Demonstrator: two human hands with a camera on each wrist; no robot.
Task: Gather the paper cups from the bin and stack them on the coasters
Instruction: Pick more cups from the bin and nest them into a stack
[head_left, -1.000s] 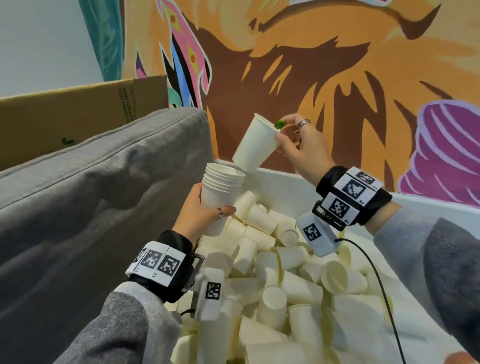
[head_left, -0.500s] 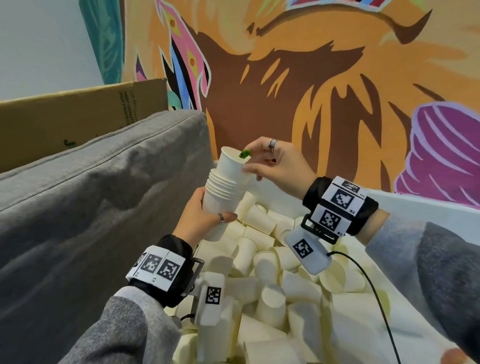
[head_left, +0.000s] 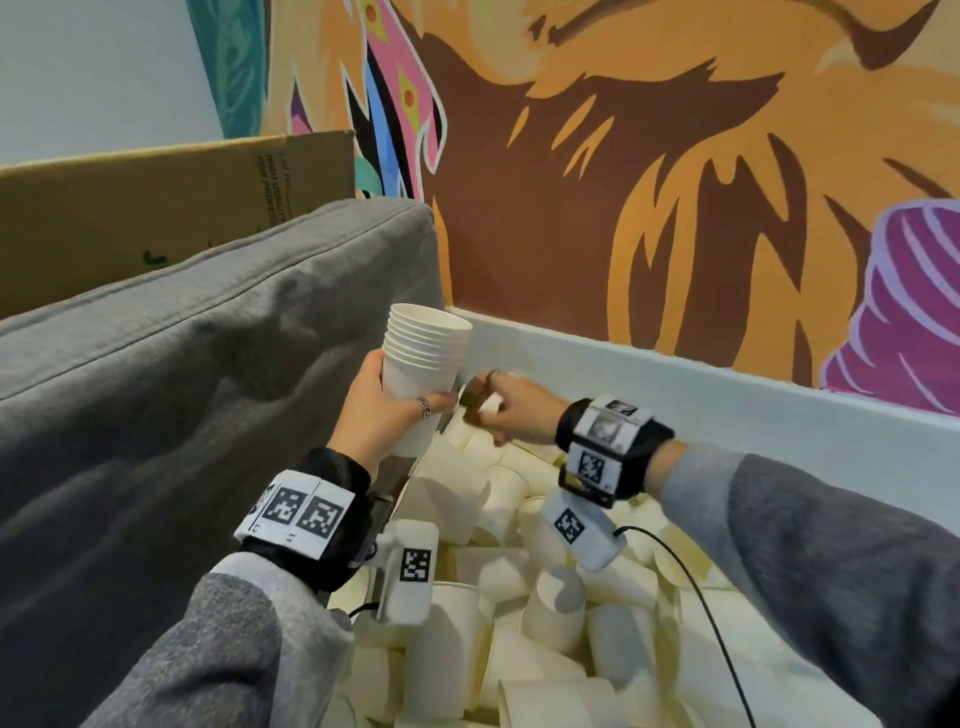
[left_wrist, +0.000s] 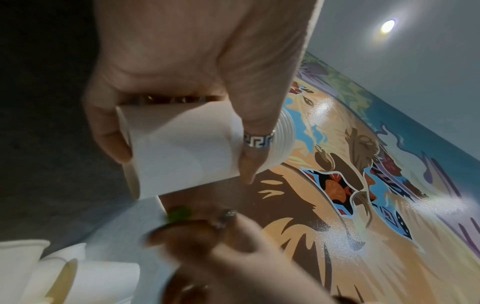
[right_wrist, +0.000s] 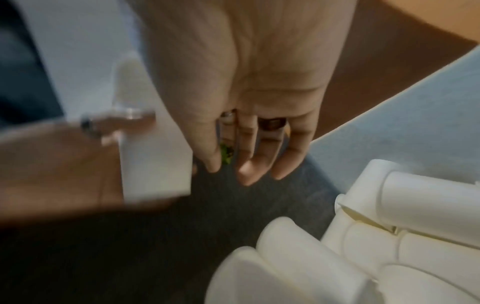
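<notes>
The left hand (head_left: 387, 415) wraps fingers and thumb round a nested stack of cups (head_left: 423, 364), held upright above the bin (head_left: 727, 395). Just beside it, the right hand (head_left: 511, 410) reaches low with fingers loosely extended, gripping nothing that shows. Loose cups (head_left: 519, 597) fill the bin beneath both wrists.

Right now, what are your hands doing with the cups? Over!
Left hand grips the cup stack. Right hand empty, fingers relaxed, low over loose cups in the bin. Nothing blocking.
</notes>
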